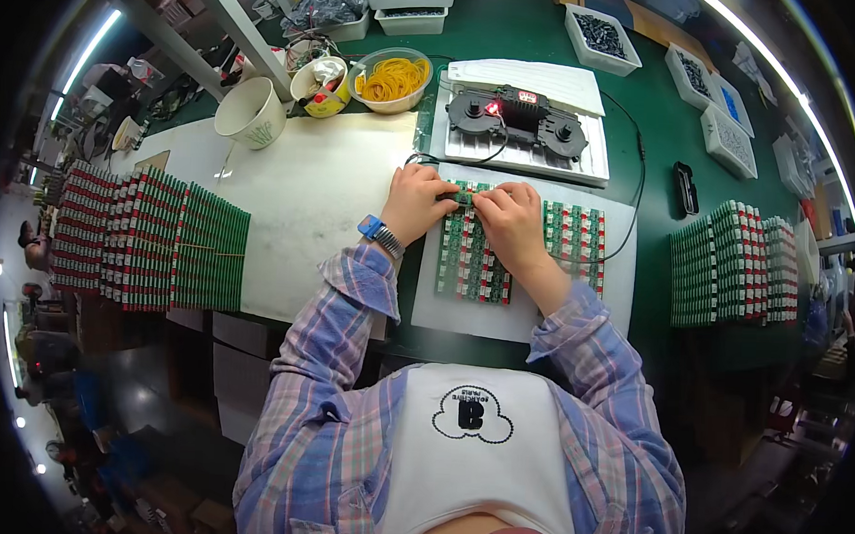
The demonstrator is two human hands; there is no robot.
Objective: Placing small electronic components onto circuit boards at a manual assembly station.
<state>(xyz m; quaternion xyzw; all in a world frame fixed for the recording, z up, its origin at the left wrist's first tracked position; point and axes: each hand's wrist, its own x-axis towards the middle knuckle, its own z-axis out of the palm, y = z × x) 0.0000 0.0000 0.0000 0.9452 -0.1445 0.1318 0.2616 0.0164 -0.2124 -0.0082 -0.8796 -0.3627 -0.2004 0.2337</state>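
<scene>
A green circuit board panel (462, 259), with rows of small white and red parts, lies on a pale mat (523, 313) in front of me. At its far end my left hand (417, 203) and my right hand (510, 223) meet, fingers closed in a pinch. A small dark and green piece (465, 200) shows between the fingertips; its kind is too small to tell. Another green circuit board panel (579, 237) lies to the right on the same mat, partly behind my right hand and wrist.
Beyond the mat, a black twin-reel device (519, 118) with a red light sits on a white tray (591, 160). Tall stacks of boards stand left (211, 250) and right (729, 268). A bowl of yellow rubber bands (393, 80), a white bucket (251, 113) and parts bins (601, 40) stand farther back.
</scene>
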